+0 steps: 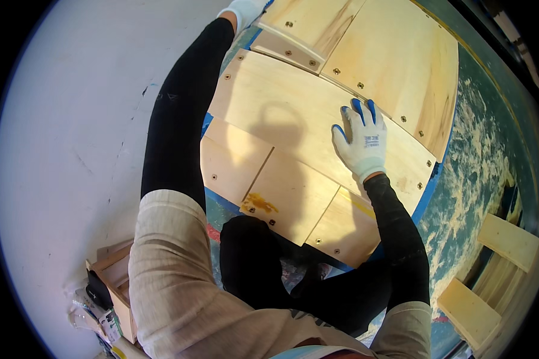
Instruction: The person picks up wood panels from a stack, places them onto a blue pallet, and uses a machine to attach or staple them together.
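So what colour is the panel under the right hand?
The panel is pale yellowish wood; head view.

Woodworking shop or small furniture plant, not a home. Evidence: flat pale wood panels (401, 66) laid edge to edge, small round metal fittings (360, 85) set in near their ends. Green floor (474, 78) at right, heavily streaked with pale dust (467, 173), looks like sawdust. More cut boards (509, 239) lower right. White work glove (365, 143) with blue-coated fingertips. Plain wall (72, 131), scuffed. Open wooden box (121, 299) beside it, clutter (105, 323) alongside.
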`<action>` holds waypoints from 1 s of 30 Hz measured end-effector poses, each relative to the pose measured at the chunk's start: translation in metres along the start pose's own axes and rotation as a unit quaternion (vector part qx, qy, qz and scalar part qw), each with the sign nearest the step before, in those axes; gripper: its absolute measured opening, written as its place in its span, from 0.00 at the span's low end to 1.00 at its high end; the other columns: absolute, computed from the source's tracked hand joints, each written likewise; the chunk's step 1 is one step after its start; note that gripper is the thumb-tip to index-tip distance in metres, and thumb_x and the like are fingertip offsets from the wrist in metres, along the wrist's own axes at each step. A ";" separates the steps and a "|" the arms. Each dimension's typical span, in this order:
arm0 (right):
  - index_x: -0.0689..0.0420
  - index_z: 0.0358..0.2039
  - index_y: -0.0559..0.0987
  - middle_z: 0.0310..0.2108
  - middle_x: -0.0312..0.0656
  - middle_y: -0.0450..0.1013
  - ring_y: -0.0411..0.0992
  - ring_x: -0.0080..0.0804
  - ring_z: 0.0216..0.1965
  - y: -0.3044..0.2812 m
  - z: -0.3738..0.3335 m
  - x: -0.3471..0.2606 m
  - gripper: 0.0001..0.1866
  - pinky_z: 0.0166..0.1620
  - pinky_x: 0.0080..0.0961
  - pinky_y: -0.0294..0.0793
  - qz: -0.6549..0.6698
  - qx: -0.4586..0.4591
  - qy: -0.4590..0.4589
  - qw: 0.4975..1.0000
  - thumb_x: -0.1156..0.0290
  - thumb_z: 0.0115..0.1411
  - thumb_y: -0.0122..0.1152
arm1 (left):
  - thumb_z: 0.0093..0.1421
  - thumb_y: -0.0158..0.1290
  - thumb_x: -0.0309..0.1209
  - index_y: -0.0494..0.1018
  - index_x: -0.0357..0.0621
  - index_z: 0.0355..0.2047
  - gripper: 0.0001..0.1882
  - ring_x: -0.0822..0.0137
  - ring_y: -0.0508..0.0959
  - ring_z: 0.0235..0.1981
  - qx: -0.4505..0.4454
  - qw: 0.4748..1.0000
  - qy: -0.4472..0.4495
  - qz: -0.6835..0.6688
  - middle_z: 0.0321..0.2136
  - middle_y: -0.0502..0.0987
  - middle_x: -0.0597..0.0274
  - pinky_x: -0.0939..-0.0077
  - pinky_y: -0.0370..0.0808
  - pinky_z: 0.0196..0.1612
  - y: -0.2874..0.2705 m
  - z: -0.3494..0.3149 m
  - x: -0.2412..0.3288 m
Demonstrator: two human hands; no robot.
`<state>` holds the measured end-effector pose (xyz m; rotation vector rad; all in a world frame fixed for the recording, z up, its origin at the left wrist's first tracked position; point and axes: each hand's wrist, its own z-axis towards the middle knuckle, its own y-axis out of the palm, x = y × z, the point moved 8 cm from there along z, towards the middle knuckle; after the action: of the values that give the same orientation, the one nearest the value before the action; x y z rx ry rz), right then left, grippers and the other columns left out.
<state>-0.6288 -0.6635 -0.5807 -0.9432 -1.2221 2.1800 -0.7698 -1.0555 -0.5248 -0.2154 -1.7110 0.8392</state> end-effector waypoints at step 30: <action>0.66 0.59 0.69 0.53 0.40 0.72 0.70 0.23 0.53 -0.090 0.030 -0.069 0.27 0.54 0.23 0.75 0.699 -0.156 0.112 0.689 0.81 0.59 0.65 | 0.69 0.54 0.38 0.56 0.35 0.67 0.33 0.65 0.75 0.43 -0.030 0.904 -0.082 -0.419 0.54 0.71 0.52 0.65 0.75 0.54 0.034 -0.470 -0.031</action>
<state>-0.6001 -0.6820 -0.4682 -2.9036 -0.7077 2.5963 -0.3434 -0.8514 -0.5308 0.5429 -1.7484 0.1595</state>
